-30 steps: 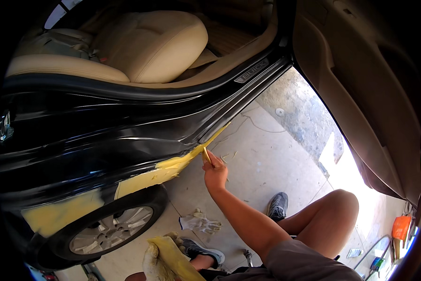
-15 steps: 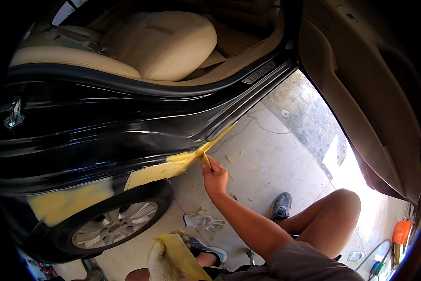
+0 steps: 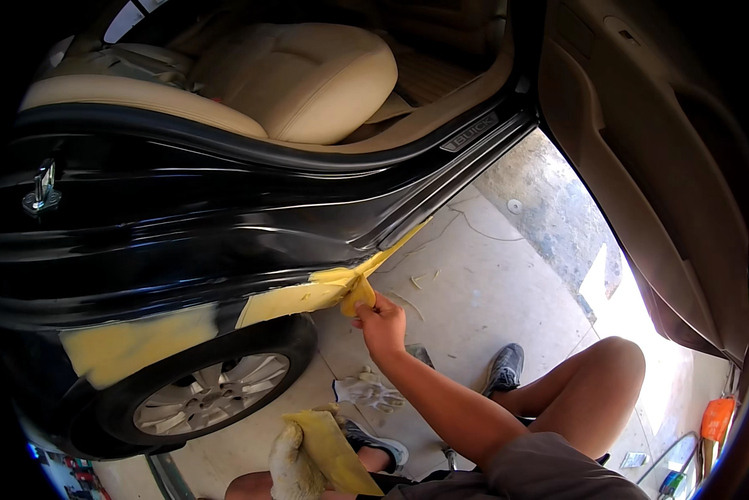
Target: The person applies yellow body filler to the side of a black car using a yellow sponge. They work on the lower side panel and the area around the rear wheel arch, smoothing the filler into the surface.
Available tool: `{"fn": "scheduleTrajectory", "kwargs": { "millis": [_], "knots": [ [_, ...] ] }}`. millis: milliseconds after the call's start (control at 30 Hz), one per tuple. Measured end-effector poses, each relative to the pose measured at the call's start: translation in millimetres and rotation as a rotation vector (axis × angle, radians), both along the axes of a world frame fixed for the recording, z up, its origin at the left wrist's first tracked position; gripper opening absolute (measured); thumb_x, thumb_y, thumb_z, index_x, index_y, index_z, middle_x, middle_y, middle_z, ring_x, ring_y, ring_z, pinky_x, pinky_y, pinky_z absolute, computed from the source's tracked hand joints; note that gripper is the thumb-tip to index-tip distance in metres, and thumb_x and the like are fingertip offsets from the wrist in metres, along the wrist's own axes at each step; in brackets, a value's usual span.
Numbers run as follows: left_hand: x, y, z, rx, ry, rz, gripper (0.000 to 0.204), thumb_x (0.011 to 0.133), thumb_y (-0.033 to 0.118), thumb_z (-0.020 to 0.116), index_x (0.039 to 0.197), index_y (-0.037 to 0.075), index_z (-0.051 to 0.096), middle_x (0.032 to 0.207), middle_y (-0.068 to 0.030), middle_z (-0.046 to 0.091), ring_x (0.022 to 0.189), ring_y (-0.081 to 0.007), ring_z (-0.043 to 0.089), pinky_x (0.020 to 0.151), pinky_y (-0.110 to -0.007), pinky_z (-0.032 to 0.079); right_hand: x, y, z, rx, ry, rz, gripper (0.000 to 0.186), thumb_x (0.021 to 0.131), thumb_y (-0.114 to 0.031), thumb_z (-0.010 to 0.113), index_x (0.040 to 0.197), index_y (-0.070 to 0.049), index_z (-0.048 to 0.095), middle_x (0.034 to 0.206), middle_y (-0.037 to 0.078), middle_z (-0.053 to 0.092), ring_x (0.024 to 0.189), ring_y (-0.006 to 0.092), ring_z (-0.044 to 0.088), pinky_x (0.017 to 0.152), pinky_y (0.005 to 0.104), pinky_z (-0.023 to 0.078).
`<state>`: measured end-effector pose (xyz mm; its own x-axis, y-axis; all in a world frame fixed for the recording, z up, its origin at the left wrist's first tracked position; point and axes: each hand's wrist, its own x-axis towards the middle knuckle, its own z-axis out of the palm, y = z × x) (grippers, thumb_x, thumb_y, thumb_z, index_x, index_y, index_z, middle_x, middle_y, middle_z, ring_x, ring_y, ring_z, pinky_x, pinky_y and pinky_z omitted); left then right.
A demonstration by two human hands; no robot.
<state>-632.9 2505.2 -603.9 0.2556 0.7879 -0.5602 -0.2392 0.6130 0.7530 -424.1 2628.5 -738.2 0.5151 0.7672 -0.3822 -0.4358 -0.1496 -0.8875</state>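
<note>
My right hand (image 3: 383,329) pinches a yellow flexible spreader (image 3: 358,296) against the yellow filler (image 3: 295,302) along the lower edge of the black car body (image 3: 166,250). A smoother, patchy yellow area (image 3: 132,350) lies above the wheel arch. My left hand (image 3: 289,458), in a soiled whitish work glove, holds a filler-smeared yellow board (image 3: 333,450) low by my leg. The wheel (image 3: 212,396) is just beneath the patched panel.
A beige seat (image 3: 324,83) shows inside the car. The open door (image 3: 641,150) hangs at the right. A loose glove (image 3: 370,392) and filler scraps lie on the tiled floor (image 3: 474,283). An orange object (image 3: 716,417) and a hose are at the lower right.
The spreader has turned to show more of its face and moved slightly down and left along the filler with my right hand. The view has shifted slightly.
</note>
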Motion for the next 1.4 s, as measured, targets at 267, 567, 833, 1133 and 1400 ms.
{"fn": "scheduleTrajectory", "kwargs": {
  "millis": [267,567,833,1133,1400],
  "knots": [
    [4,-3,7,0.004,0.016,0.038,0.073,0.097,0.055,0.054,0.133,-0.009,0.057,0.124,-0.0213,0.066,0.11,-0.0338,0.065,0.1,-0.046,0.051,-7,-9,27,0.076,0.162,0.046,0.028,0.096,-0.012,0.066,0.121,-0.002,0.073,0.101,0.004,0.072,0.089,0.0105,0.066,0.073,0.0266,0.056],
    [5,-6,21,-0.076,-0.059,0.07,0.069,0.099,0.052,0.052,0.132,-0.009,0.057,0.126,-0.023,0.065,0.109,-0.0352,0.065,0.1,-0.047,0.052,-18,-18,67,0.131,0.196,0.059,0.027,0.097,-0.011,0.065,0.12,0.0,0.073,0.098,0.005,0.073,0.084,0.0096,0.066,0.072,0.0255,0.057],
    [3,-9,29,-0.094,-0.036,0.16,0.068,0.101,0.05,0.048,0.132,-0.009,0.056,0.13,-0.0243,0.063,0.11,-0.0362,0.065,0.098,-0.048,0.053,-30,-27,104,0.152,0.114,0.101,0.026,0.098,-0.012,0.066,0.118,0.002,0.073,0.098,0.007,0.074,0.085,0.0105,0.068,0.072,0.026,0.058],
    [-6,-12,18,0.055,-0.004,0.172,0.071,0.102,0.053,0.045,0.134,-0.01,0.055,0.124,-0.024,0.066,0.104,-0.0348,0.066,0.092,-0.045,0.053,-49,-32,129,0.213,-0.036,0.15,0.029,0.096,-0.008,0.066,0.123,0.001,0.072,0.107,0.006,0.063,0.083,0.009,0.066,0.075,0.0235,0.06],
    [2,-11,33,0.084,0.03,0.223,0.07,0.103,0.054,0.046,0.129,-0.01,0.059,0.116,-0.0224,0.068,0.098,-0.0333,0.068,0.09,-0.044,0.055,-57,-46,129,0.347,-0.277,0.181,0.032,0.096,-0.008,0.066,0.127,-0.002,0.069,0.096,0.005,0.066,0.082,0.0106,0.068,0.072,0.0238,0.055]
  ]
}}
